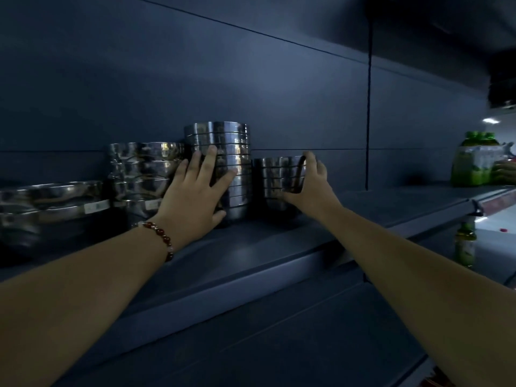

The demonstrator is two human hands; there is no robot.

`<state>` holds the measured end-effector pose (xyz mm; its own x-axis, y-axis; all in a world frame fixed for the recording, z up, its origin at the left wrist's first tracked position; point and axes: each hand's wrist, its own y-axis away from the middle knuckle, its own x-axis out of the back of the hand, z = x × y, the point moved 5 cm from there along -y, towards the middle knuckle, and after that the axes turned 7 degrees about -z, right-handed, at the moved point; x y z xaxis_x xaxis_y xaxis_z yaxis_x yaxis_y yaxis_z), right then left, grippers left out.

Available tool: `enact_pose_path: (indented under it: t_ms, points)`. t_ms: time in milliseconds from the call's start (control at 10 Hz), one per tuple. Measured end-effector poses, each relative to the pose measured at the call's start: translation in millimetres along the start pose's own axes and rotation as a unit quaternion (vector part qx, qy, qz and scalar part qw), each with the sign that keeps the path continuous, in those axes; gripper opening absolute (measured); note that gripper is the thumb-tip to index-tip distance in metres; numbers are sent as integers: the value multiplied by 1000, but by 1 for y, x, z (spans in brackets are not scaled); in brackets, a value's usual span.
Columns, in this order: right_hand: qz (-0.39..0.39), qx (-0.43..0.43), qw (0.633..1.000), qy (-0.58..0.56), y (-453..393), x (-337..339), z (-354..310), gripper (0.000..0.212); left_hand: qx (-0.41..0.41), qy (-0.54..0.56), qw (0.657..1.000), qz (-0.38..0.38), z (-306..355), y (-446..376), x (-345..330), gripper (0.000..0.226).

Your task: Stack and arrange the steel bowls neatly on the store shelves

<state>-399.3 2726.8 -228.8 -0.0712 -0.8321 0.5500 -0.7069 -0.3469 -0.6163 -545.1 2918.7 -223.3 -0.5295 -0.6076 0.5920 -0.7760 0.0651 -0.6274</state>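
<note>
Dim aisle, dark blue shelf (251, 255) w/ steel bowls lined along its back. Landmark: the tall bowl stack (223, 152), highest of the lot, roughly mid-shelf. Left hand (195, 191) lies flat against the front of the tall bowl stack, fingers straight and spread, thumb down near its base; pressing, not gripping anything. A beaded bracelet (164, 238) sits on that wrist. Just right of the tall stack, touching or nearly so, stands a short bowl stack (279, 180). Right hand (312, 182) grips it from its right side, fingers curled over the top rim, thumb low on the wall. Left of the tall stack: a wider bowl stack (139, 169) w/ a price label, then further left a low stack of broad bowls (50, 202). Well to the right of the tall stack, green bottles (474, 163) at the shelf end.
</note>
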Motion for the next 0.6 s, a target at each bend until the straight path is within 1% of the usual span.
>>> enact_pose_path:
  t_ms: [200,300,400,500,600]
  points:
    - [-29,-14,999,24,-21,-27,-1,106,-3,15,1000,-6,0,1,0,89]
    - [-31,-21,999,36,-24,-32,0,109,-2,23,1000,-1,-1,2,-2,88]
    - [-45,-31,997,63,-20,-30,1,110,5,32,999,6,-1,-1,-1,82]
    - [-23,-13,990,141,-16,-23,-6,101,0,32,999,26,-3,-1,1,71]
    - [-10,79,976,205,-13,-9,-36,89,17,54,998,39,-11,-2,14,64]
